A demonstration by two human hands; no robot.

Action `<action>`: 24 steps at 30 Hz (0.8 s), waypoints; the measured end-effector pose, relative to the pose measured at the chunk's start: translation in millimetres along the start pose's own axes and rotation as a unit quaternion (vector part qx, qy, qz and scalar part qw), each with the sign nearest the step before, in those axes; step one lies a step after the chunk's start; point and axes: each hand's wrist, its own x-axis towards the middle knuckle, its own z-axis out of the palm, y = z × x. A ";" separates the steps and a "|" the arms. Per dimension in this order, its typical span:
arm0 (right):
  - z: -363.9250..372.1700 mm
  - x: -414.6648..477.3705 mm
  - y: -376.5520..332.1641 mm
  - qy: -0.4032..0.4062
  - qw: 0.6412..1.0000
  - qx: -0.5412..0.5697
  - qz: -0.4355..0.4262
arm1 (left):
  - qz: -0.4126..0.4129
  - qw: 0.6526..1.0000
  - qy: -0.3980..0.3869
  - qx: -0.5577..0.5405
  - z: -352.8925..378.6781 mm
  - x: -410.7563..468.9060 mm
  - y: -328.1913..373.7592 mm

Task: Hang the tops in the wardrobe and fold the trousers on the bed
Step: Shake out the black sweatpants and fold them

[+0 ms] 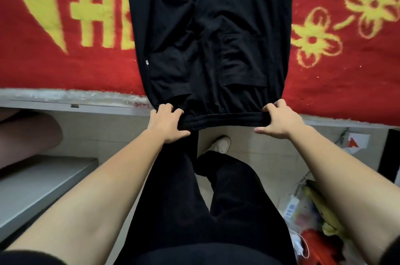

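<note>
Black trousers (207,37) lie spread lengthwise on the bed's red and yellow blanket (337,52), legs pointing away from me, waistband hanging just over the near edge. My left hand (166,124) grips the left corner of the waistband, fingers curled over the cloth. My right hand (281,119) grips the right corner in the same way. The waistband is stretched taut between both hands. No tops or wardrobe are in view.
The bed's grey frame edge (86,104) runs across the view. A grey shelf or step (43,182) stands at lower left. Bags and clutter (311,217) lie on the tiled floor at lower right. My own black trouser legs and one shoe (220,143) are below.
</note>
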 end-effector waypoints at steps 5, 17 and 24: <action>-11.7 5.7 -3.5 0.108 0.980 0.159 0.061 | -0.054 0.980 0.167 -0.089 -8.0 -1.1 -0.6; -26.4 55.1 19.9 0.288 0.957 0.027 0.007 | -0.054 0.967 0.206 -0.142 -16.8 49.9 10.2; -69.4 66.1 -13.2 0.318 0.939 0.034 0.127 | 0.088 0.982 0.169 0.007 -37.5 58.0 4.7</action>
